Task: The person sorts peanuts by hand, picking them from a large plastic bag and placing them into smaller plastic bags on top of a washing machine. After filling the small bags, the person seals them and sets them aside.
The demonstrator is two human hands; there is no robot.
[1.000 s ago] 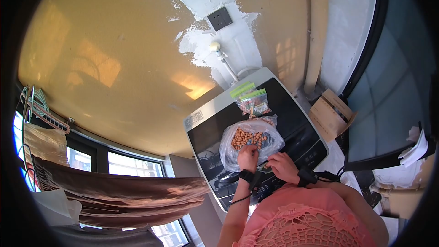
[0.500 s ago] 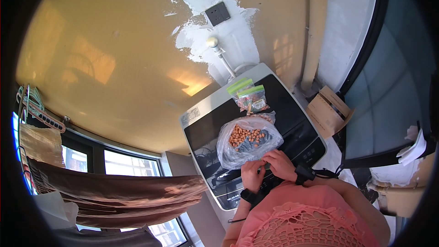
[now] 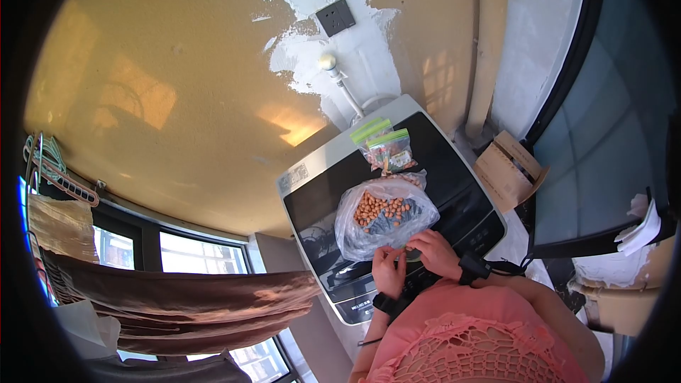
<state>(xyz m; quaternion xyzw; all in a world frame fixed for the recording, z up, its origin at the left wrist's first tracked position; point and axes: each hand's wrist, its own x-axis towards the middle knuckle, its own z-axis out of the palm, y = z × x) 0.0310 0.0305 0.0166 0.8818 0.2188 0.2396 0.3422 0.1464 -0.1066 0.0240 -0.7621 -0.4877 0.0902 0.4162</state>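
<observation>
My left hand (image 3: 389, 271) and my right hand (image 3: 434, 252) are close together at the near edge of a clear plastic bag (image 3: 347, 237). Fingers on both hands are pinched around something small, with a hint of green between them; I cannot make out what it is. The plastic bag lies wide-mouthed, and a heap of brown nuts (image 3: 372, 211) shows inside it. Behind it, two zip bags (image 3: 399, 159) with green tops, holding reddish-brown pieces, overlap each other. Everything rests on the dark lid of a top-loading washing machine (image 3: 316, 206).
An opened cardboard box (image 3: 502, 174) stands right of the machine. A white pipe (image 3: 347, 96) runs down the wall below a black socket (image 3: 335, 17). Brown cloth (image 3: 177, 305) hangs at the left by the windows. A dark glass panel (image 3: 603, 128) is on the right.
My hands stay at the bag's near edge, with the fingers slightly shifted and a bit of green now showing between them. The bags have not visibly moved.
</observation>
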